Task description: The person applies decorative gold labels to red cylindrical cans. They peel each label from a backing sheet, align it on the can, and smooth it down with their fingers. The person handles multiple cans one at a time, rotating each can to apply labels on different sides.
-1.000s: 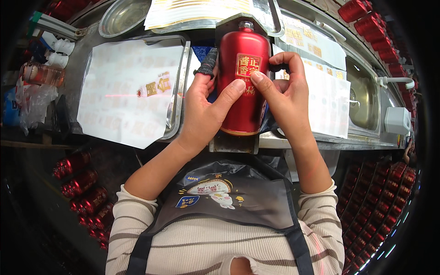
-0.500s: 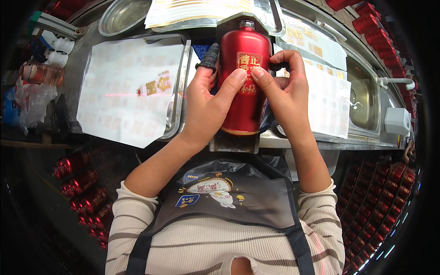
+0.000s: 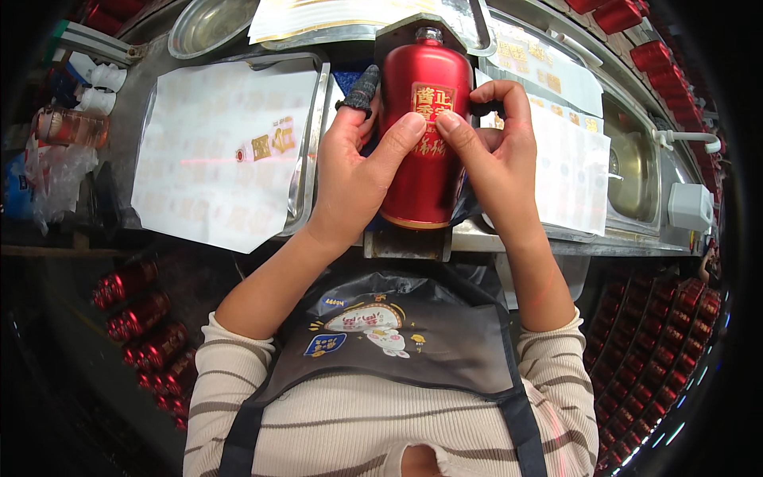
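Observation:
A glossy red bottle [image 3: 417, 179] with a bare glass neck lies lengthwise before me, its neck pointing away. Gold-edged labels [image 3: 433, 100] with gold characters sit on its front. My left hand [image 3: 359, 163] grips the bottle's left side, thumb pressed flat near the label's lower edge. Dark coverings wrap its raised index finger [image 3: 362, 89]. From the right side my right hand [image 3: 497, 147] holds the bottle too, its thumb tip close beside the left one on the label. Its index finger is bent and also carries a dark band. The bottle's underside is hidden.
On the left, a metal tray [image 3: 306, 159] bears a white backing sheet [image 3: 211, 191] with a few gold stickers. More sticker sheets [image 3: 560, 171] lie on the right, beside a metal sink [image 3: 636, 179]. A round metal bowl [image 3: 208, 30] stands behind. Red bottles [image 3: 660, 358] fill the lower sides.
Both hands keep their hold with thumbs on the label. Hands, bottle and trays appear slightly higher in the picture; little else differs.

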The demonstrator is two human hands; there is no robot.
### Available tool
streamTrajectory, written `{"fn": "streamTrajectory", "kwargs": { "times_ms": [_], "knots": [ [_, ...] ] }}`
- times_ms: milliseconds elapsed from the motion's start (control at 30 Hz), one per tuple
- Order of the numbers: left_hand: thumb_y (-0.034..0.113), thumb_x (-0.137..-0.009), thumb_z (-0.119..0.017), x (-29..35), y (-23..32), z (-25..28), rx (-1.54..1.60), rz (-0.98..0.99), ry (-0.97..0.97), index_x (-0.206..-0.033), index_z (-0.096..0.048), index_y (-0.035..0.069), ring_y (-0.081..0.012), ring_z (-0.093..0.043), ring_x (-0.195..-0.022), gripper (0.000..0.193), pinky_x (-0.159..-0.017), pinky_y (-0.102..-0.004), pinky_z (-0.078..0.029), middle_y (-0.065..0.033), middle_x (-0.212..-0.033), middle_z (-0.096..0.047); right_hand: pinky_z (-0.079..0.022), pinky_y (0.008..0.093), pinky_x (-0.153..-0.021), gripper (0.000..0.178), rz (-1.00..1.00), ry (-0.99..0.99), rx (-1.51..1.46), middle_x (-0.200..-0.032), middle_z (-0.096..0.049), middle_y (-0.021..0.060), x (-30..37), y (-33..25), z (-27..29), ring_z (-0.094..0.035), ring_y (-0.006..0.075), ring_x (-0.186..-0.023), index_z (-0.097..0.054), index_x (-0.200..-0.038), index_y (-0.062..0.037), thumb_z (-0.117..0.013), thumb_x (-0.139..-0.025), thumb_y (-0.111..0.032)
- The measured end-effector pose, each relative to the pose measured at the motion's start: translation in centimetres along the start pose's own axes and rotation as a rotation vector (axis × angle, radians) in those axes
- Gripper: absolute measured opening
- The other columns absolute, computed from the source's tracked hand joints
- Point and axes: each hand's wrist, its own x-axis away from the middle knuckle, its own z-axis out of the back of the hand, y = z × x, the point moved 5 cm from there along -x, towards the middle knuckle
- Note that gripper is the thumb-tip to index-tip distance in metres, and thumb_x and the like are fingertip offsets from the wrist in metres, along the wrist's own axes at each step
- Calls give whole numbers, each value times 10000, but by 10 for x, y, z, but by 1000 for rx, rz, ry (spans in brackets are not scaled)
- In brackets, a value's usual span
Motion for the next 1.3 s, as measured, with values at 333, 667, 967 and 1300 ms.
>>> {"fn": "streamTrajectory", "kwargs": {
  "times_ms": [333,667,967,1300],
  "knots": [
    [173,-1004,-606,-2,1,24,-25,27,15,-1305,-557,-68,-78,-614,-1046,389,-942,-229,-478,-85,-1179,-672,-325,160,-576,256,-86,-48,-276,-1052,-574,21,5,5,14,-426,3,-657,-560,-1164,-31,-632,-941,-136],
    [154,-928,-726,-1,0,13,-131,22,-44,-1324,-496,-92,-137,-595,-1139,520,-976,-277,-491,-164,-1267,-625,-468,185,-578,435,-47,0,-37,-1057,-603,77,9,-6,5,-574,36,-676,-521,-1150,5,-775,-857,-192],
    [166,-942,-710,5,1,9,-70,20,-59,-1357,-471,-89,-154,-582,-1179,543,-1005,-287,-471,-196,-1347,-573,-506,296,-642,262,-591,82,-952,-847,-622,71,-13,67,63,-593,154,-679,-595,-1132,-6,-622,-931,-172],
    [128,-918,-727,6,4,1,-91,35,-73,-1416,-424,-78,-176,-565,-1222,618,-1049,-313,-446,-171,-1364,-567,-532,272,-794,336,266,-4,-3,-1004,-648,70,6,-36,27,-648,142,-883,-565,-1148,-10,-716,-849,-14]
  ]
}}
